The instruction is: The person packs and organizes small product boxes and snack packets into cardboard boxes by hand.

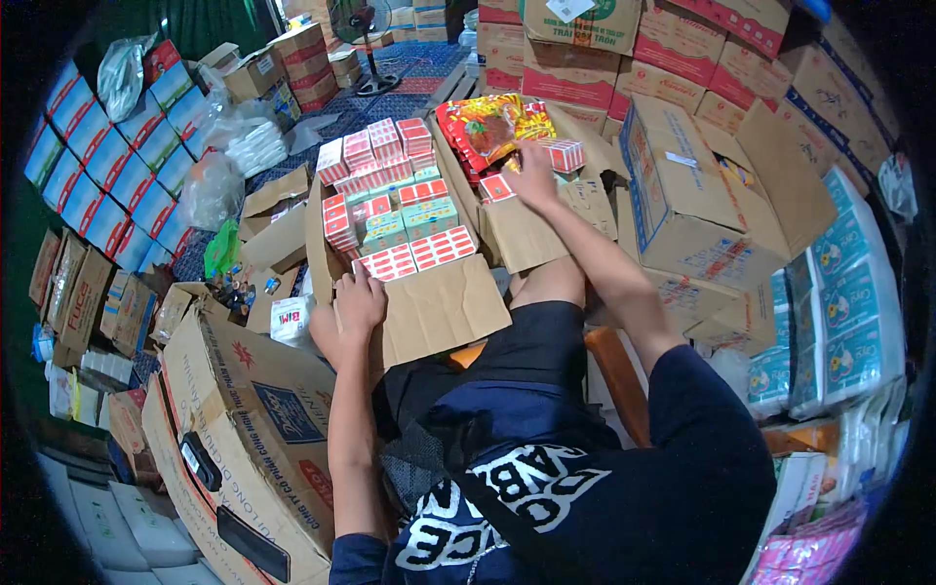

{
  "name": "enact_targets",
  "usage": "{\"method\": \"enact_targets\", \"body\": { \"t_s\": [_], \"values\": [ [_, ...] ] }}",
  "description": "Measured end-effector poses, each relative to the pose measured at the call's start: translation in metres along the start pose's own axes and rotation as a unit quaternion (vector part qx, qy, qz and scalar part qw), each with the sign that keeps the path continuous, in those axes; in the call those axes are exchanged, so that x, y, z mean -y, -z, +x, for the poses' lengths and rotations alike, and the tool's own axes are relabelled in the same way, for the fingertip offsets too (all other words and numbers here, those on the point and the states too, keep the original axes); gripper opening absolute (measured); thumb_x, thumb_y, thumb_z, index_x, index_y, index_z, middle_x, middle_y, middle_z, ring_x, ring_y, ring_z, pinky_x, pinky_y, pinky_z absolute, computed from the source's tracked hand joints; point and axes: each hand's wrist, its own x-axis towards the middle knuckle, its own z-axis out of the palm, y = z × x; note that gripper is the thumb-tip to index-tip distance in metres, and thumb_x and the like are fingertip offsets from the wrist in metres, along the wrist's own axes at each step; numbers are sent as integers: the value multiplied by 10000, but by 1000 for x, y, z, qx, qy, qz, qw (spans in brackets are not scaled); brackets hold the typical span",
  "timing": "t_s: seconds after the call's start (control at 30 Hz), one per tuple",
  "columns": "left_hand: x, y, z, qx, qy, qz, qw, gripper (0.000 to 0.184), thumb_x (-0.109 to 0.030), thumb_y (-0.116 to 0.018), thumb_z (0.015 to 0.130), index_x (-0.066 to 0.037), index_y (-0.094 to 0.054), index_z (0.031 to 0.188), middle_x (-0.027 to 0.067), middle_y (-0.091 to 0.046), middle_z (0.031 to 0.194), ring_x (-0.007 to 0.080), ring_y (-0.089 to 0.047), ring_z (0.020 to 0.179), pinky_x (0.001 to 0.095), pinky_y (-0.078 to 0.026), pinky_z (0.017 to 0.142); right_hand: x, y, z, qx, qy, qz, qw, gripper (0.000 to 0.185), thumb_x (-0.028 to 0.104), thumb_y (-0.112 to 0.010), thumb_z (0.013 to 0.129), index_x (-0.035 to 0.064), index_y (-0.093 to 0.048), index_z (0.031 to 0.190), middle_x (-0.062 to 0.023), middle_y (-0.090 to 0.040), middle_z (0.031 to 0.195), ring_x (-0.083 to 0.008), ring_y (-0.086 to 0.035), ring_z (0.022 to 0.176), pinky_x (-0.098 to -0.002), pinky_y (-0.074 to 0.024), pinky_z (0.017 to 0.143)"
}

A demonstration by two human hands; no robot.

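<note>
An open cardboard carton holds rows of small red-and-white boxes and pale green boxes. My left hand rests at its near left corner, fingers stretched over the edge beside the front row. My right hand reaches into a second open carton to the right, fingers bent down. It lies between a red-and-white box and another stack of such boxes. What its fingertips hold, if anything, is hidden. A red-and-yellow food packet lies just beyond.
A large carton with a phone on top stands at my left. Another open carton is at the right, near blue packs. Stacked cartons rise behind; a fan stands at the back.
</note>
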Motion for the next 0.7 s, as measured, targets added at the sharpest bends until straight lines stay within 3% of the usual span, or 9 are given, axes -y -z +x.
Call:
{"method": "enact_targets", "body": {
  "t_s": [0.03,0.07,0.13,0.27,0.57,0.7],
  "values": [
    [0,0,0,16,11,-2,1000,590,-309,-457,988,50,-469,1456,295,-611,1102,461,-570,1036,533,-468,934,-18,8,5,0,-68,-32,997,671,286,-808,809,22,-547,1368,-217,-588,1308,-373,-528,1286,-449,-412,1121],
    [0,1,1,32,22,-4,999,603,-325,-450,997,37,-454,1479,299,-610,1131,466,-567,1065,533,-469,950,-34,11,8,-3,-67,-33,997,671,286,-808,809,22,-547,1368,-217,-588,1308,-373,-528,1286,-449,-412,1121],
    [0,2,0,21,14,-7,1000,592,-311,-456,991,45,-466,1464,293,-612,1107,458,-568,1043,531,-464,940,-63,15,12,-76,-170,-153,970,816,339,-846,765,24,-489,1427,-222,-528,1408,-369,-494,1332,-455,-406,1134],
    [-2,0,-3,3,7,-12,1000,568,-282,-469,980,57,-492,1435,277,-617,1065,439,-570,1004,527,-455,924,-99,29,21,-44,-234,-105,966,980,400,-871,725,44,-403,1509,-229,-434,1520,-366,-453,1386,-454,-404,1146],
    [-1,-1,-5,-6,17,-42,999,546,-276,-485,984,31,-503,1435,262,-617,1082,435,-564,1028,516,-457,939,-111,30,28,17,-243,-93,966,1145,467,-866,722,45,-251,1591,-235,-389,1556,-371,-444,1411,-456,-413,1146],
    [-3,-2,-6,-11,19,-38,999,540,-274,-490,983,26,-508,1432,259,-613,1076,436,-561,1030,517,-462,933,-110,33,25,46,-266,-126,955,1224,481,-889,695,75,-187,1612,-201,-369,1560,-369,-461,1394,-470,-475,1091]
  ]
}}
